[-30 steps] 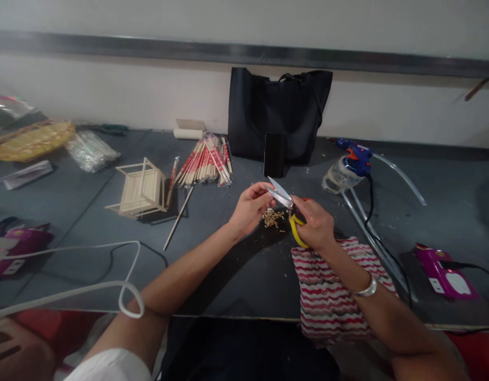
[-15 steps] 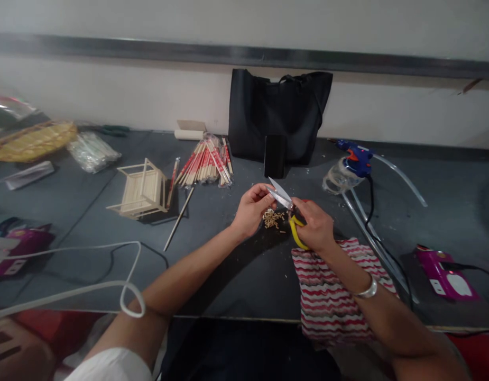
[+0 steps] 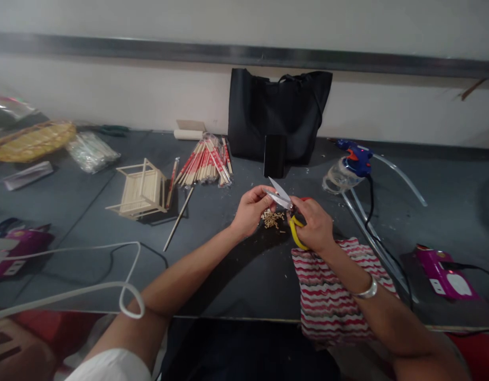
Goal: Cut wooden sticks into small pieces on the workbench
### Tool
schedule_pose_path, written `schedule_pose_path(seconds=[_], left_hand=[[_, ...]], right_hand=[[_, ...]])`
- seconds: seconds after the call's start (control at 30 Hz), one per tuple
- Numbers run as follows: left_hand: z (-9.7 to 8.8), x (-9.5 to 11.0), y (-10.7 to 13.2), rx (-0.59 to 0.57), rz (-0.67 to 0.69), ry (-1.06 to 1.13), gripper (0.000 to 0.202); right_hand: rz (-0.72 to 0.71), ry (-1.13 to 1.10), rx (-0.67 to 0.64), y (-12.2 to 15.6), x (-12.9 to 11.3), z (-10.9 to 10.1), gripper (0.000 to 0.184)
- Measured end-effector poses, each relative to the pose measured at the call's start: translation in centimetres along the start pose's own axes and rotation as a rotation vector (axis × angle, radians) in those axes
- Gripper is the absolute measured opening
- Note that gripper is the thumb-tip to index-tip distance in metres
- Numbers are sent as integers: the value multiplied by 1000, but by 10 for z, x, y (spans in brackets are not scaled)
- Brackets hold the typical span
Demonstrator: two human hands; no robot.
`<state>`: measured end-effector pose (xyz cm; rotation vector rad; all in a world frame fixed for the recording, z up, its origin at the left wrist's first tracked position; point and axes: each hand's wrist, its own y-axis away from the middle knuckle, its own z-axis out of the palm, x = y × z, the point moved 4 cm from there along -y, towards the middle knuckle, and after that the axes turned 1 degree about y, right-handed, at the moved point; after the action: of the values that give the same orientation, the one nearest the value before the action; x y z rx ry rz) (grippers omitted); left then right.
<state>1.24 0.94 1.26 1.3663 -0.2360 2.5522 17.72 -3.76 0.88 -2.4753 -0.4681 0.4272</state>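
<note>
My right hand grips yellow-handled scissors, blades apart and pointing up-left. My left hand is pinched closed at the blades, holding a small piece I cannot make out. Just below the blades lies a little heap of cut wood bits on the dark table. My right forearm rests over a red-and-white striped cloth.
A stick-built wooden frame, a loose stick and a bundle of wrapped chopsticks lie left. A black bag and phone stand behind. A blue glue gun with cables sits right, a purple box beyond.
Both hands stay at the scissors over the heap; the left fingers have shifted slightly along the blades. Otherwise nothing has moved.
</note>
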Motion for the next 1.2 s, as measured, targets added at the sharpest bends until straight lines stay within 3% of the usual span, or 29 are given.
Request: schedule_pose_path(seconds=[0.53,1.2], left_hand=[[3,-6,2,-14,6,59,21],[5,-9,4,4,11,48,22]], right_hand=[[-45,28,21,-2,-2,-2,39],[24,65,-25,5,1,3,46]])
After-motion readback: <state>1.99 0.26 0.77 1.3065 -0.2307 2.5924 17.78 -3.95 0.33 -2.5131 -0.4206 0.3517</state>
